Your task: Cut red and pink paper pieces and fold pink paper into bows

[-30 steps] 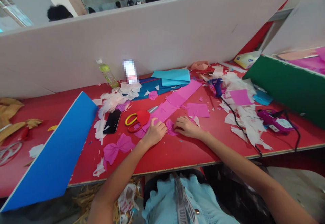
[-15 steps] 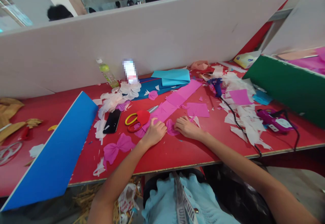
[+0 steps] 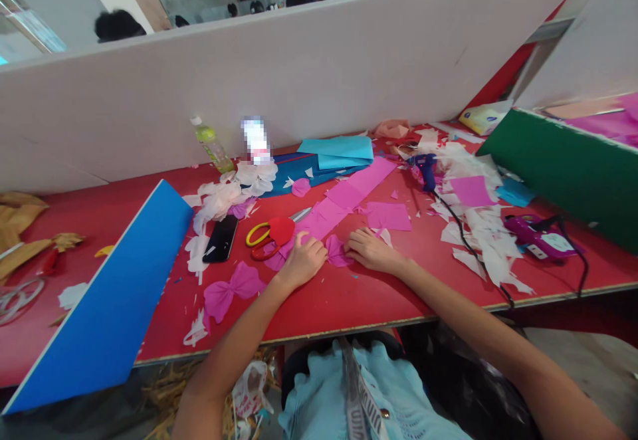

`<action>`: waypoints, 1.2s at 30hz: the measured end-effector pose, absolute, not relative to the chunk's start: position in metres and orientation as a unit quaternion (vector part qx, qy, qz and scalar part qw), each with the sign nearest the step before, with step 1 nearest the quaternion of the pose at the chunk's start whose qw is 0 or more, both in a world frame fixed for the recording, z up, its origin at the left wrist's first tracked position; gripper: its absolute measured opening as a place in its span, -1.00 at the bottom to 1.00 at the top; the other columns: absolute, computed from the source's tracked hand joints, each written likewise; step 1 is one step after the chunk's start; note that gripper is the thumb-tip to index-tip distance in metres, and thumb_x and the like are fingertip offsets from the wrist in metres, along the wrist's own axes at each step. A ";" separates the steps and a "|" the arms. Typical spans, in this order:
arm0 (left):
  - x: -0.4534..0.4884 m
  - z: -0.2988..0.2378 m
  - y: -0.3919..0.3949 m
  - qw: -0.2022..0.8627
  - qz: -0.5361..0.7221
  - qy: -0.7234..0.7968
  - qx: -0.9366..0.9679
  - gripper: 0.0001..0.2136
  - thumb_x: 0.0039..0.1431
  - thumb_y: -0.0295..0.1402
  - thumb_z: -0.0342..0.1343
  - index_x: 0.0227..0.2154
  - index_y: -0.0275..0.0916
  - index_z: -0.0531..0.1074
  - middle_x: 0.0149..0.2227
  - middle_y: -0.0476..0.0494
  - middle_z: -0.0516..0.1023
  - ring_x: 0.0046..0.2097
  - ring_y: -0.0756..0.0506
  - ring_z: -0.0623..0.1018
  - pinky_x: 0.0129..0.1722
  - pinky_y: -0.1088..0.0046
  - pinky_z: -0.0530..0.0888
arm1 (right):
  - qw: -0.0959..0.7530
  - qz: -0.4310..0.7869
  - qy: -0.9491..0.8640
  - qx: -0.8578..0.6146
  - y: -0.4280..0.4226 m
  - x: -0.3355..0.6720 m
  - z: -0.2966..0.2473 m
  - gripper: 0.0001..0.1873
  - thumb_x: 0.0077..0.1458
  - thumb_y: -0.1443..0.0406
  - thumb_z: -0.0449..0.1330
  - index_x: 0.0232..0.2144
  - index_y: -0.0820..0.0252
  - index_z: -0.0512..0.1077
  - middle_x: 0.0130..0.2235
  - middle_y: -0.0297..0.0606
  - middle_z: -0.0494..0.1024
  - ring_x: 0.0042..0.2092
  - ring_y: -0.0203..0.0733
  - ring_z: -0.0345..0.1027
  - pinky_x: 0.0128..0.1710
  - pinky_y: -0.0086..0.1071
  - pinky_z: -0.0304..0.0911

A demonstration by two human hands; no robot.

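Observation:
Between my hands lies a small pink paper petal (image 3: 339,252) on the red table. My left hand (image 3: 305,260) pinches its left edge, and my right hand (image 3: 371,251) has bent fingers closed on its right edge. Just left of my left hand are scissors (image 3: 270,235) with yellow and red handles, their blades over pink paper. A bow-shaped pair of pink petals (image 3: 233,290) lies near my left forearm. Beyond my hands stretches a long pink paper strip (image 3: 343,197), with a pink paper piece (image 3: 389,216) beside it.
A black phone (image 3: 220,238), white paper petals (image 3: 219,197) and a bottle (image 3: 212,144) stand or lie left. To the right are a glue gun (image 3: 423,171) with its cord, paper scraps (image 3: 491,234) and a purple device (image 3: 541,237). Blue (image 3: 109,314) and green (image 3: 563,174) boards flank the table.
Almost nothing differs. My right hand has shifted very slightly to the right, with the petal still between both hands.

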State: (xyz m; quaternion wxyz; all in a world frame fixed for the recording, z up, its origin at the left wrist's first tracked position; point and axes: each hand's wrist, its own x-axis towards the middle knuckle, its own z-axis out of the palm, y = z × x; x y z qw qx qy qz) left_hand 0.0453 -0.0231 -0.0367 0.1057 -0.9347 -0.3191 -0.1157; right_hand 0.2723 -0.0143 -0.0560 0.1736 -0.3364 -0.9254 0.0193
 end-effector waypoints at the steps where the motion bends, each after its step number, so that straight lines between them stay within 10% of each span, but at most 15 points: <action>1: 0.045 -0.036 -0.023 0.105 -0.116 -0.321 -0.934 -0.78 0.23 -0.40 -0.18 -0.38 -0.25 0.37 -0.36 -0.07 0.43 -0.23 -0.05 0.36 0.04 0.12 0.10 | 0.172 0.022 -0.926 -0.336 -0.014 0.273 -0.056 -0.75 0.21 0.29 -0.08 -0.40 0.24 0.35 -0.39 -0.23 0.35 -0.31 -0.21 0.13 -0.25 -0.32 -0.05; 19: 0.045 -0.035 -0.024 0.115 -0.146 -0.324 -0.928 -0.79 0.24 -0.39 -0.19 -0.37 -0.25 0.35 -0.36 -0.08 0.45 -0.24 -0.05 0.38 0.02 0.16 0.14 | 0.293 0.094 -0.872 -0.381 -0.009 0.278 -0.052 -0.75 0.18 0.27 -0.10 -0.25 0.22 0.34 -0.29 -0.12 0.38 -0.22 -0.12 0.20 -0.20 -0.24 0.13; 24: 0.039 -0.028 -0.023 0.146 -0.247 -0.373 -0.883 -0.84 0.22 -0.40 -0.13 -0.37 -0.24 0.34 -0.35 -0.08 0.47 -0.27 -0.05 0.39 0.01 0.20 0.16 | 0.431 0.321 -0.715 -0.447 -0.010 0.269 -0.048 -0.69 0.19 0.16 -0.12 -0.24 0.16 0.35 -0.21 -0.14 0.42 -0.12 -0.10 0.27 -0.06 -0.13 0.14; 29: 0.037 -0.025 -0.023 0.177 -0.293 -0.404 -0.848 -0.87 0.20 -0.41 -0.10 -0.38 -0.24 0.34 -0.37 -0.08 0.48 -0.27 -0.05 0.40 -0.01 0.22 0.18 | 0.357 0.742 -0.485 -0.295 -0.017 0.235 -0.043 -0.34 0.17 -0.01 -0.38 -0.24 0.25 0.38 -0.22 -0.04 0.49 -0.12 -0.08 0.34 -0.05 -0.11 0.18; 36: 0.034 -0.026 -0.020 0.174 -0.277 -0.436 -0.838 -0.88 0.19 -0.41 -0.09 -0.37 -0.24 0.35 -0.38 -0.08 0.47 -0.26 -0.06 0.40 -0.01 0.21 0.17 | 0.321 0.871 -0.308 -0.211 -0.015 0.218 -0.038 -0.20 0.08 -0.16 -0.39 -0.30 0.26 0.42 -0.07 -0.03 0.44 0.04 -0.11 0.22 0.08 -0.17 0.04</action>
